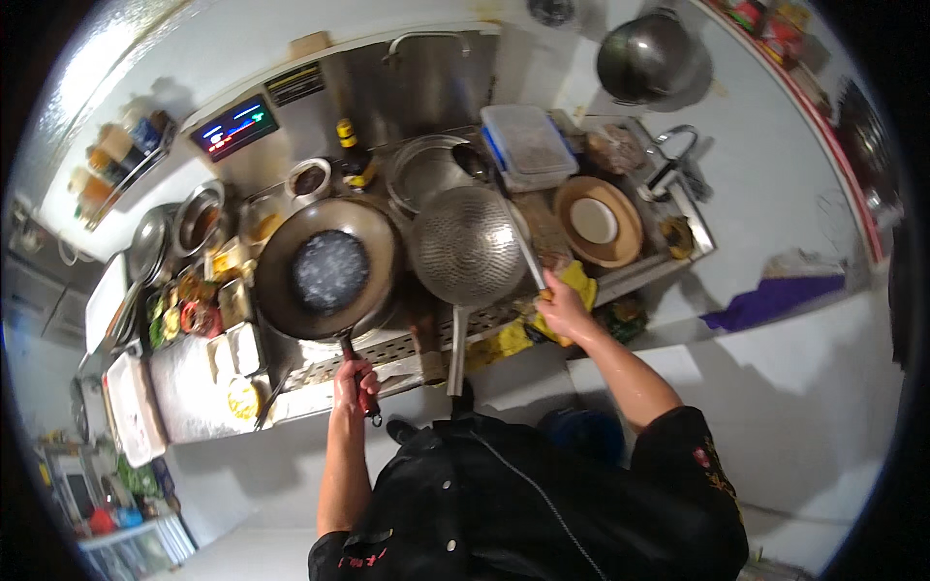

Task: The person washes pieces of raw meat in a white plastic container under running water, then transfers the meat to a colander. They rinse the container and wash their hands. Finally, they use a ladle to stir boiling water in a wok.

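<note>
My left hand (pixel 356 385) is wrapped around the dark red handle of a wok (pixel 381 240). Bubbling, cloudy liquid (pixel 331 270) covers the middle of the wok. My right hand (pixel 565 309) grips the long handle of a metal ladle (pixel 524 247). The ladle's bowl lies up and to the left, over the rim of a round metal pot (pixel 418 174). Between my hands rests a dimpled, long-handled metal strainer (pixel 468 243), its handle (pixel 456 352) pointing towards me. Whether its dimples are all holes I cannot tell.
Left of the wok are metal trays of ingredients (pixel 196 305) and a steel bowl (pixel 200 218). A dark bottle (pixel 356 163) stands behind it. Rightward are a lidded plastic box (pixel 529 145), a brown basin (pixel 628 221), yellow cloth (pixel 577 287) and a faucet (pixel 657 174).
</note>
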The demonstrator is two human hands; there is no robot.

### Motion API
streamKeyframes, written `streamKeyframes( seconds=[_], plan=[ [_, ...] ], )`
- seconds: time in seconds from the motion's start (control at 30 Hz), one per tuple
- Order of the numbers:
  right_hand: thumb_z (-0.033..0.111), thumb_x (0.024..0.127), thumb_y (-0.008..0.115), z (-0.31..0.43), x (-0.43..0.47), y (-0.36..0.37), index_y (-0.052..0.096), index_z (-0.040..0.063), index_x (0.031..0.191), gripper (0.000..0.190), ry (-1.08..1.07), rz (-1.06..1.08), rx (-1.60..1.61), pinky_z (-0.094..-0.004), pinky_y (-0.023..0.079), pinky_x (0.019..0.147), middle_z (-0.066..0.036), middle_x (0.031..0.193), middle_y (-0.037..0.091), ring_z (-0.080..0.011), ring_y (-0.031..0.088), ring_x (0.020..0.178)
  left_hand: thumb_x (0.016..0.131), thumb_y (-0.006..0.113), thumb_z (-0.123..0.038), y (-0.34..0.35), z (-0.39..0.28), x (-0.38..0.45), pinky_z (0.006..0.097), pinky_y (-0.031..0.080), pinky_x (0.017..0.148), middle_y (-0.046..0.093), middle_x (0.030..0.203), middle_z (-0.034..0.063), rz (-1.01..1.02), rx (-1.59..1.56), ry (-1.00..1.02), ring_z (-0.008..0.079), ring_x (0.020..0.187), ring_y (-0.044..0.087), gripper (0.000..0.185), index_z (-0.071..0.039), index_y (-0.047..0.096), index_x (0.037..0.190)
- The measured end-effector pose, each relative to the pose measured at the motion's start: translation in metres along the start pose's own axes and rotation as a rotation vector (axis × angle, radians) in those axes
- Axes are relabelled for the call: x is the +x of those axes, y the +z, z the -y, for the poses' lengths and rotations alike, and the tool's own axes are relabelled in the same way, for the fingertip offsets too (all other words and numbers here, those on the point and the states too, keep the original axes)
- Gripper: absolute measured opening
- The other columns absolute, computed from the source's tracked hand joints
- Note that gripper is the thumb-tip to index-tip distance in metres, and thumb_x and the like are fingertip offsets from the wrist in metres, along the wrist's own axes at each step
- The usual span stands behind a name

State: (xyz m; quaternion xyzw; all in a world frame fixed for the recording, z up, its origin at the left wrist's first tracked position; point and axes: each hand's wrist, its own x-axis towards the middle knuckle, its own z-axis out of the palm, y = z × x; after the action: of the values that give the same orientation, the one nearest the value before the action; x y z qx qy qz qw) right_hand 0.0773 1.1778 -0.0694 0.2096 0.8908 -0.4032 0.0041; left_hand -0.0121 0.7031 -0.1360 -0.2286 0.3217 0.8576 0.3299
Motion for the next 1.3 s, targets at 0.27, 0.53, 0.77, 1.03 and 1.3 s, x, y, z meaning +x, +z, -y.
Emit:
streamKeyframes(
  seconds=[0.27, 0.53, 0.77, 1.03, 1.3],
  plan=[
    [0.010, 0.090, 0.059, 0.017, -0.096, 0.018, 0.039, 0.007, 0.158, 0.070, 0.001, -0.122, 0.064, -0.0355, 0.050, 0.069, -0.013, 0.087, 0.061, -0.0230, 0.060, 0.074, 0.086, 0.055, -0.003, -0.012, -0.015, -0.068, 0.0364, 0.046, 0.039, 0.048, 0.059, 0.0074, -0.087, 0.620, 0.130, 0.0187, 0.043, 0.049, 0.013, -0.007, 0.043, 0.091],
    [0.007, 0.092, 0.056, 0.016, -0.129, 0.029, 0.035, 0.006, 0.160, 0.071, 0.103, -0.123, 0.099, -0.0346, 0.044, 0.063, -0.006, 0.080, 0.050, -0.0185, 0.048, 0.069, 0.084, 0.056, 0.004, 0.003, -0.063, -0.110, 0.0385, 0.048, 0.038, 0.051, 0.063, 0.0086, -0.204, 0.939, 0.133, 0.0208, 0.042, 0.053, 0.023, -0.003, 0.041, 0.099],
    [0.011, 0.094, 0.057, 0.016, -0.075, 0.039, 0.032, 0.005, 0.161, 0.072, 0.035, -0.122, 0.049, -0.0389, 0.048, 0.067, -0.013, 0.089, 0.059, -0.0246, 0.057, 0.074, 0.080, 0.065, -0.003, -0.009, -0.064, -0.147, 0.0449, 0.052, 0.053, 0.064, 0.075, 0.0196, -0.405, 1.530, 0.285, 0.0332, 0.057, 0.065, 0.031, 0.001, 0.051, 0.107],
    [0.008, 0.094, 0.055, 0.110, 0.148, 0.037, 0.051, 0.002, 0.146, 0.052, 0.155, 0.084, -0.426, -0.0521, 0.053, 0.093, -0.025, 0.127, 0.066, -0.0406, 0.065, 0.113, 0.077, 0.069, -0.007, -0.032, -0.043, -0.170, 0.0520, 0.053, 0.072, 0.068, 0.081, 0.0261, -0.551, 1.668, 0.369, 0.0475, 0.080, 0.067, 0.031, 0.001, 0.053, 0.102],
    [0.020, 0.094, 0.057, 0.124, 0.225, 0.029, 0.052, 0.010, 0.093, 0.011, 0.610, 0.676, 1.204, -0.0236, 0.041, 0.042, 0.004, 0.057, 0.052, -0.0091, 0.049, 0.045, 0.084, 0.061, 0.000, -0.019, -0.058, -0.170, 0.0372, 0.050, 0.041, 0.055, 0.067, 0.0091, -0.441, 1.048, 0.146, 0.0207, 0.046, 0.058, 0.018, 0.000, 0.049, 0.096]
  ],
)
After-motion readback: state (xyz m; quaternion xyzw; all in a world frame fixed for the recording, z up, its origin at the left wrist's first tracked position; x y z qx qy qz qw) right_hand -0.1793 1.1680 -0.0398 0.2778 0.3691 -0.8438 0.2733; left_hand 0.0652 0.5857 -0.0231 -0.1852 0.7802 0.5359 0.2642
